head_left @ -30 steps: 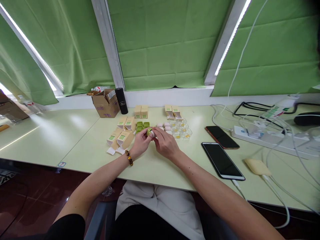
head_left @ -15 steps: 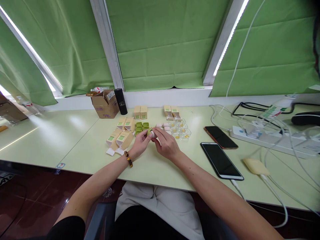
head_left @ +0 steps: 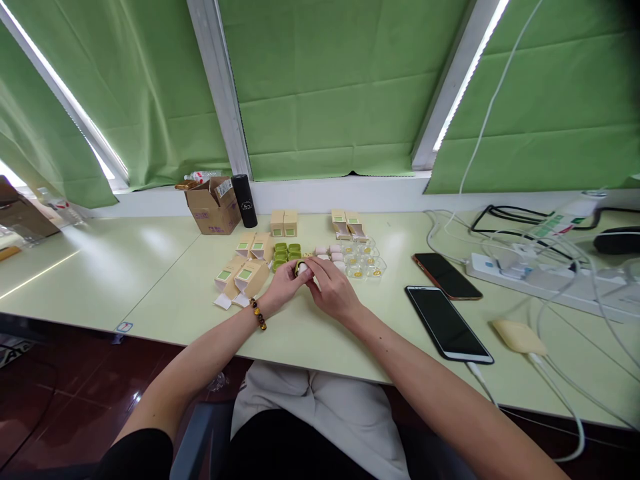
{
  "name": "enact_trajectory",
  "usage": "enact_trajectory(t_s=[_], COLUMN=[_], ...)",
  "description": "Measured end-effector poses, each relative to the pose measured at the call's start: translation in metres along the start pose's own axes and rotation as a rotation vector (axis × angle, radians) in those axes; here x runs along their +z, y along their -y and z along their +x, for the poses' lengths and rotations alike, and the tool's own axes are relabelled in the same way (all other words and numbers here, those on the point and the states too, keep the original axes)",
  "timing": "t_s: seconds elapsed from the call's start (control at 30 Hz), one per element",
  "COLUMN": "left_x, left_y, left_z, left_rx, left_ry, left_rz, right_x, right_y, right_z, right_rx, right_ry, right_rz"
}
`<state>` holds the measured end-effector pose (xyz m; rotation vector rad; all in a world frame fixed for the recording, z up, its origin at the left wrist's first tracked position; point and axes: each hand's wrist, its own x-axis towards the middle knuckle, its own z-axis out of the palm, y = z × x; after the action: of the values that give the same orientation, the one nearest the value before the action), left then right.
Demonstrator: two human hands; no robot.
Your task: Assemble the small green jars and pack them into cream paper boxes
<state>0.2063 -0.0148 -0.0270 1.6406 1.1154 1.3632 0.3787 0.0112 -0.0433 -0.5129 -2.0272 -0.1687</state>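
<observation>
In front of me my left hand [head_left: 283, 285] pinches a small green cup [head_left: 298, 265], tilted so its opening faces right. My right hand [head_left: 332, 287] meets it, its fingers closed on a small white piece [head_left: 303, 269] at the cup's mouth. The fingers partly hide both items. Just beyond the left hand stand several green cups [head_left: 281, 256]. Pale pink-white pieces [head_left: 335, 257] lie past the right hand, beside several clear plastic cups [head_left: 374, 268] with yellow marks in them.
Cream cartons with green labels, some with open flaps [head_left: 250, 277], stand left and behind [head_left: 283, 224]. A cardboard box [head_left: 213, 210] and black cylinder [head_left: 244, 201] are by the wall. Two phones [head_left: 449, 323], a yellow case [head_left: 519, 337], cables and a power strip [head_left: 530, 283] lie right.
The green cup has turned in my left hand, so its dark opening now shows with the white piece at it. My hands stay together; the view has shifted slightly.
</observation>
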Motion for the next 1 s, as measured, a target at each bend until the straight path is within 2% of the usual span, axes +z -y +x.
enact_trajectory(t_s=[0.27,0.4,0.63,0.9,1.0], left_x=[0.000,-0.001,-0.001,-0.002,-0.002], left_y=[-0.004,-0.003,0.006,0.000,0.001], left_z=[-0.002,-0.001,0.000,-0.005,-0.005], left_rx=[0.002,0.010,-0.124,-0.167,-0.146], left_ry=[0.016,0.025,0.049,0.182,0.166], left_rz=[-0.032,-0.056,-0.251,-0.273,-0.226], right_x=[0.004,0.002,-0.001,-0.003,-0.005], right_y=[-0.001,-0.001,-0.002,0.002,0.005], right_z=[0.000,0.001,0.003,0.002,0.003], right_rx=[-0.021,0.018,0.141,0.340,0.404], right_ry=[-0.037,-0.024,-0.006,-0.047,-0.087], right_rz=[-0.022,0.018,0.072,0.357,0.487])
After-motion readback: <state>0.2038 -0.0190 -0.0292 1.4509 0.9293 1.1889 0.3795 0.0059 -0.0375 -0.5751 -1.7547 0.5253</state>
